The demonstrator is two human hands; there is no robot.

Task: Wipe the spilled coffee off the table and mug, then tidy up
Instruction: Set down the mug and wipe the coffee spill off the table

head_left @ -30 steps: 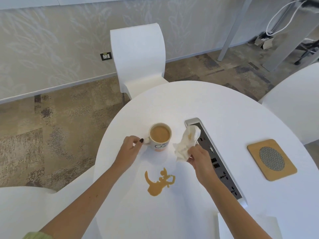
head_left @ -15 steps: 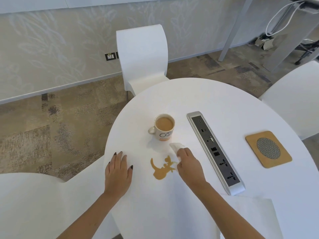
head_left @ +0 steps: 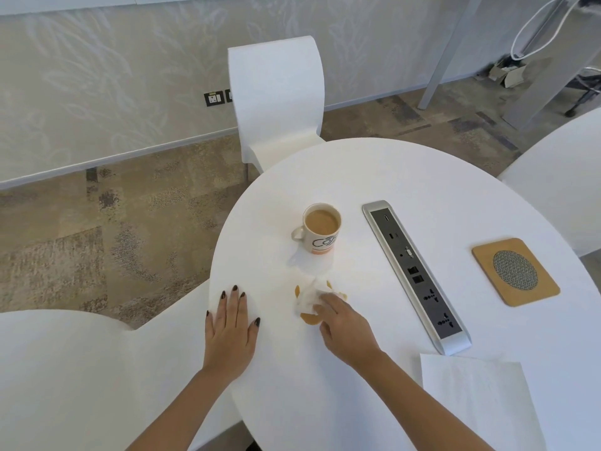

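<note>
Bright, even daylight nearly washes out the round white table (head_left: 406, 177); shadows are faint, edges bow outward, focus slightly soft.

Right hand (head_left: 349, 330) presses tissue (head_left: 307, 299) onto coffee spill (head_left: 310, 319).

free: bare white round tabletop (head_left: 406, 177) beyond mug | blockers: white ceramic coffee mug (head_left: 320, 231) just past spill; long silver power-socket strip (head_left: 414, 275) right; square cork coaster (head_left: 515, 271) far right
</note>
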